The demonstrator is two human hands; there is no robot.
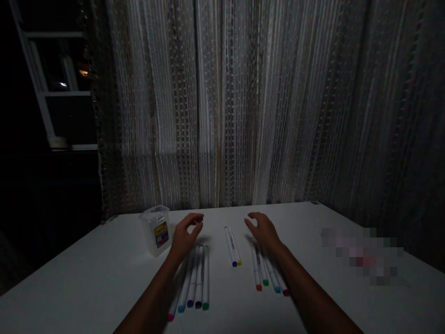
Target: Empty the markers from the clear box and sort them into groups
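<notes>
My left hand [187,233] hovers above the far ends of a row of several white markers [199,283], its thumb and fingers curved apart with nothing between them. Those markers show pink, light blue, purple, black and green ends toward me. Over a second group of markers [263,269], with orange, green, light blue and red ends, is my right hand [263,228], its fingers also apart and holding nothing. Between the hands lie two markers [232,246] side by side, one with a blue end and one with a yellow end. My forearms partly cover both outer groups.
A clear plastic container [155,232] with a colourful label stands on the white table [118,264], left of my left hand. A pixelated patch hides something at the table's right side. Behind the table hangs a patterned curtain [225,116]; a window [66,93] is at the far left.
</notes>
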